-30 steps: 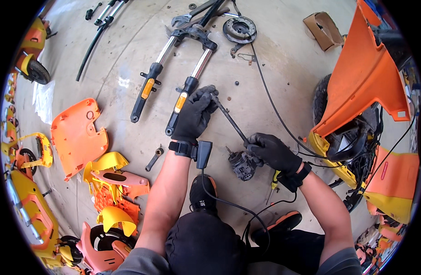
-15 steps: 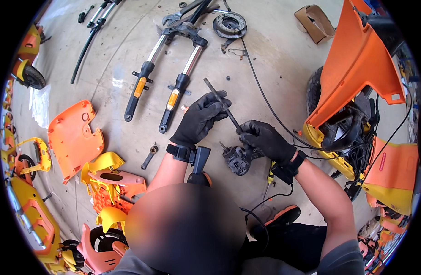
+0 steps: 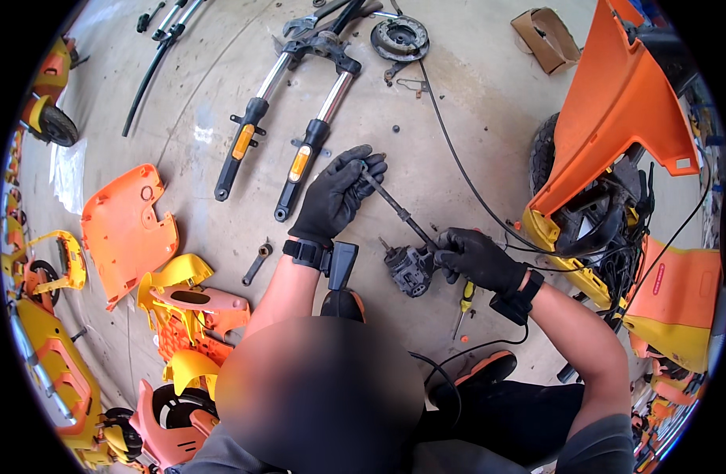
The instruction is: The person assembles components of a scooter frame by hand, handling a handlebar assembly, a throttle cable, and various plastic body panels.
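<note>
Between my two gloved hands, a dark metal rod slants down to the right, with a thicker collar partway along it. My left hand pinches its upper end between the fingers; those fingertips partly cover that end. At the lower end, my right hand has its fingers closed round the rod. Just below the rod, a grey and black cordless impact driver lies on the floor, its handle partly hidden by my right hand. Near my right wrist lies a screwdriver with a yellow and black handle.
A front fork lies ahead, beside an adjustable wrench and a round brake plate. A wrench-like tool and orange panels are at left. An orange and yellow scooter body with cables stands right; a cardboard box lies behind.
My left hand has shifted from partway along the rod to its upper end. My right hand has moved slightly right and down, keeping hold of the lower end.
</note>
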`<control>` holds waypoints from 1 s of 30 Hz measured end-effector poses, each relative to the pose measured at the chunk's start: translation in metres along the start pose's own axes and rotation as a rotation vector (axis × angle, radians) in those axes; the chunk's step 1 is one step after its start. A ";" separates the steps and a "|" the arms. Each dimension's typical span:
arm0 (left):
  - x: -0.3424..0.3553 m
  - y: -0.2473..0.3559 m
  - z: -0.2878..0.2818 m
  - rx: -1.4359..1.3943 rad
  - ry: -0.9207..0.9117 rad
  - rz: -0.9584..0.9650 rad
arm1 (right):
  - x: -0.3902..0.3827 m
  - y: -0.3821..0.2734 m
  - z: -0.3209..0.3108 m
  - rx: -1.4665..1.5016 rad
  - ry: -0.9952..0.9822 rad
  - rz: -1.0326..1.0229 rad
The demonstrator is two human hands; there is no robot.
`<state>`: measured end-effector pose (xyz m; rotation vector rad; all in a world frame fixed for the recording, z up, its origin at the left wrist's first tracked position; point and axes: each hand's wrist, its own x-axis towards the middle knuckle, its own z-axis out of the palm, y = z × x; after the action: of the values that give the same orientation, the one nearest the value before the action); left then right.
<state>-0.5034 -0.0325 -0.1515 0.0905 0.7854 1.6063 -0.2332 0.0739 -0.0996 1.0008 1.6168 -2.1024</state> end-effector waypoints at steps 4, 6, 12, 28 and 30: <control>-0.001 -0.002 -0.001 0.015 -0.013 0.021 | 0.001 0.001 0.001 -0.013 0.005 -0.020; -0.002 -0.003 -0.002 -0.001 -0.026 0.037 | 0.000 -0.004 0.002 -0.012 -0.007 -0.016; -0.003 0.000 0.003 0.074 0.013 0.067 | -0.002 -0.004 0.001 0.066 0.007 0.001; 0.003 -0.024 -0.018 0.112 0.086 0.003 | -0.005 0.013 0.001 0.201 0.254 -0.092; 0.004 -0.031 -0.021 0.117 0.104 0.001 | -0.002 0.026 -0.002 0.152 0.314 -0.150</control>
<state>-0.4885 -0.0389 -0.1852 0.0919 0.9603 1.5753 -0.2155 0.0672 -0.1171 1.3555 1.7430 -2.2871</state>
